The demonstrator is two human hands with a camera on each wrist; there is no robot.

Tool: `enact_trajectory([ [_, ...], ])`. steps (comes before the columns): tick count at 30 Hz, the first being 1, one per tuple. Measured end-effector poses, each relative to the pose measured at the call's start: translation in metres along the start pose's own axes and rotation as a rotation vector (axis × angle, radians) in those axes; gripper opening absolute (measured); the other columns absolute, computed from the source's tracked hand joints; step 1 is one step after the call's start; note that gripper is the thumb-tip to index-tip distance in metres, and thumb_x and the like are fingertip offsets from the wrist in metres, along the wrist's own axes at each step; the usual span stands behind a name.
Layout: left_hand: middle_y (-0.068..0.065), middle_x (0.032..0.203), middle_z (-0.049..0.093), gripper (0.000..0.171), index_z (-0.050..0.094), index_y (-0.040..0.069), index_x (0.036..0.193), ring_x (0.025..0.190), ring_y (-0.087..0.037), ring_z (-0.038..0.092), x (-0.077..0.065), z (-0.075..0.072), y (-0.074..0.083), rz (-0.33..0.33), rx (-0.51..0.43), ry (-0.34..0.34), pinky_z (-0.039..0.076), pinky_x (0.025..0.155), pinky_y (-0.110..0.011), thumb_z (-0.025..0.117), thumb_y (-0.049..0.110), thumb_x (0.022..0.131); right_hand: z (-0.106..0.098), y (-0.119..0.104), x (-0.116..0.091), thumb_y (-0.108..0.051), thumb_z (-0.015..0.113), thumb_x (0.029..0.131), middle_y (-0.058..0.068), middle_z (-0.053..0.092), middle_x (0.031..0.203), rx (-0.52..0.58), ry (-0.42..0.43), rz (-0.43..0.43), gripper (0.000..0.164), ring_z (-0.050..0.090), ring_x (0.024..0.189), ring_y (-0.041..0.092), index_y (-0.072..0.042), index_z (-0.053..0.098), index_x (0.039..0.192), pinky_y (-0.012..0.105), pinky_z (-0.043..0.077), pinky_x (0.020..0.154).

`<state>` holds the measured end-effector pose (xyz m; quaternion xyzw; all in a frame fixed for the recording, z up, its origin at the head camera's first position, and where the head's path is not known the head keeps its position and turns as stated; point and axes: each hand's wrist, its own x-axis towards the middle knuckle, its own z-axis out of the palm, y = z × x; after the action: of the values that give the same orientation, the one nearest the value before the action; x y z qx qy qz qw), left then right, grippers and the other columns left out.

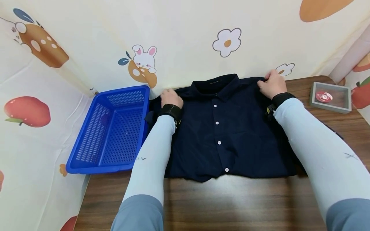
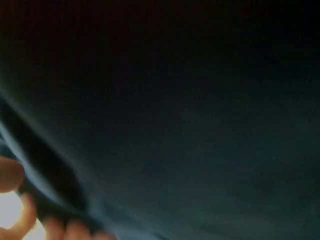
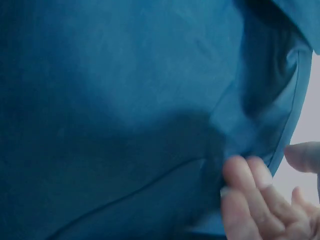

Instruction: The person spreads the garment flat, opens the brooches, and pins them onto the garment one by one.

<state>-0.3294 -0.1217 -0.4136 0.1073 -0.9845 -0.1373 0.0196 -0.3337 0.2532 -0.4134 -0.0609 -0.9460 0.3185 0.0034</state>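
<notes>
A dark navy button-up shirt (image 1: 196, 134) lies spread front side up, its collar (image 1: 228, 89) toward the wall. White buttons run down its middle. My left hand (image 1: 171, 98) rests on the shoulder at the left, near the basket. In the left wrist view, blurred fingertips (image 2: 75, 231) show at the lower left corner beside the dark cloth, with the thumb apart from them. My right hand (image 1: 273, 85) touches the opposite shoulder. In the right wrist view its fingers (image 3: 240, 205) lie on the fabric, and the thumb stands apart by the shirt's edge.
A blue plastic basket (image 1: 145, 128) stands left of the shirt, its rim against the cloth. A grey-framed box (image 1: 329, 109) with a red item inside sits at the right. Printed cloth walls (image 1: 185, 38) border the wooden table (image 1: 245, 205) at the back and sides.
</notes>
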Motion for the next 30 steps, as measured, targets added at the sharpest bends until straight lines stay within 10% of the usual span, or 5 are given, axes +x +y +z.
enact_trajectory([
  [4, -0.018, 0.132, 0.050, 0.038, 0.052, 0.005, 0.133, 0.120, -0.034, 0.049, -0.007, 0.000, 0.010, 0.237, 0.052, -0.208, 0.043, 0.098, -0.042, 0.049, 0.024, 0.100, 0.007, -0.008, 0.000, -0.027, 0.054, 0.097, 0.024, 0.059, 0.112, -0.074, -0.174, -0.171, 0.032, 0.052, 0.102, 0.039, -0.001, 0.061, 0.114, 0.052, 0.039, 0.086],
  [10, -0.014, 0.148, 0.040, 0.062, 0.031, 0.018, 0.151, 0.131, -0.032, 0.042, -0.010, 0.006, 0.005, 0.242, 0.134, -0.340, 0.035, 0.107, -0.042, 0.052, 0.040, 0.097, 0.017, -0.009, -0.001, -0.030, 0.050, 0.100, 0.034, 0.033, 0.142, -0.240, -0.457, -0.243, 0.053, 0.031, 0.129, 0.051, -0.003, 0.040, 0.145, 0.061, 0.027, 0.103],
  [23, -0.020, 0.158, 0.013, 0.097, 0.021, 0.026, 0.154, 0.141, -0.046, 0.017, -0.008, 0.009, 0.000, 0.119, 0.270, -0.449, 0.027, 0.111, -0.050, 0.055, 0.075, 0.078, 0.035, -0.011, -0.007, -0.039, 0.057, 0.095, 0.032, 0.021, 0.142, -0.339, -0.457, -0.241, 0.069, 0.019, 0.128, 0.050, -0.008, 0.031, 0.150, 0.063, 0.027, 0.101],
  [30, -0.021, 0.157, 0.016, 0.085, 0.028, 0.020, 0.152, 0.141, -0.043, 0.018, -0.013, 0.011, 0.002, 0.196, 0.227, -0.432, 0.026, 0.112, -0.047, 0.056, 0.064, 0.086, 0.029, -0.015, -0.013, -0.035, 0.056, 0.096, 0.036, 0.022, 0.143, -0.312, -0.479, -0.263, 0.064, 0.018, 0.131, 0.054, -0.002, 0.035, 0.147, 0.063, 0.022, 0.104],
])
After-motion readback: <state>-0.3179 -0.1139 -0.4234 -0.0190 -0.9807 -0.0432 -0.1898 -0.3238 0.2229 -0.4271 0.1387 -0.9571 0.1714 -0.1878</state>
